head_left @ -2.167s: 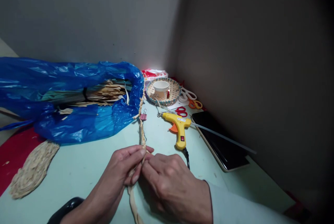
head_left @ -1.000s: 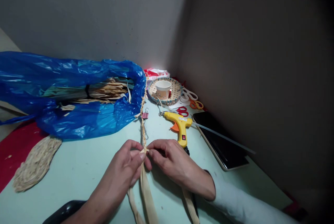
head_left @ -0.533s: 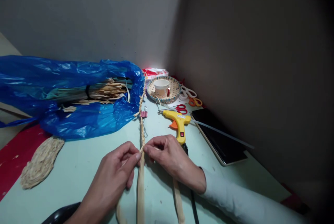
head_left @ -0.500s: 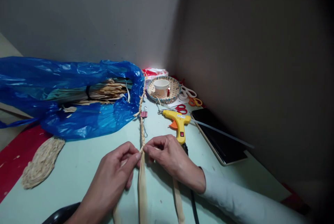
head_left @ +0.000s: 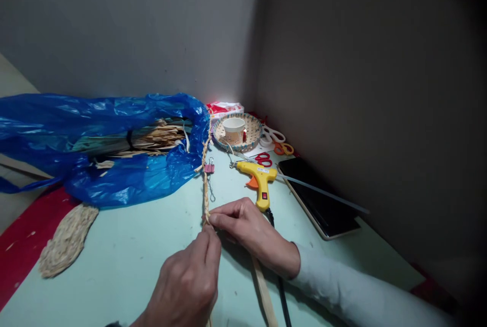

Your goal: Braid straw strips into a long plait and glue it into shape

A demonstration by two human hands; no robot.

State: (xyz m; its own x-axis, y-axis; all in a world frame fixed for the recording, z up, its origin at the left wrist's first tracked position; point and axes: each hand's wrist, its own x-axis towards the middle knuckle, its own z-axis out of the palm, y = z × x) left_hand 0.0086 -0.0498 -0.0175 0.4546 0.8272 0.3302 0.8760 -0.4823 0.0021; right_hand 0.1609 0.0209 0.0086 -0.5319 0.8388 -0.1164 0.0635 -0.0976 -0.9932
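A thin braid of pale straw (head_left: 206, 190) runs along the mint-green table (head_left: 133, 246) from a pink binder clip (head_left: 209, 167) towards me. My right hand (head_left: 251, 233) pinches the braid's near end with thumb and forefinger. My left hand (head_left: 188, 281) is closed just below it, gripping loose straw strips that its back hides. One flat loose strip (head_left: 264, 291) trails out under my right wrist towards the table's near edge.
A blue plastic bag (head_left: 114, 154) holding bundled straw lies at the left, with a woven straw oval (head_left: 66, 240) beside it. A yellow glue gun (head_left: 261, 182), scissors (head_left: 264, 158), a dark tablet (head_left: 323, 205) and a small basket (head_left: 238, 134) with a paper cup sit behind.
My left hand has turned over and come in front of the braid's end, covering the middle strips. My right hand has held its pinch. The view has shifted slightly.
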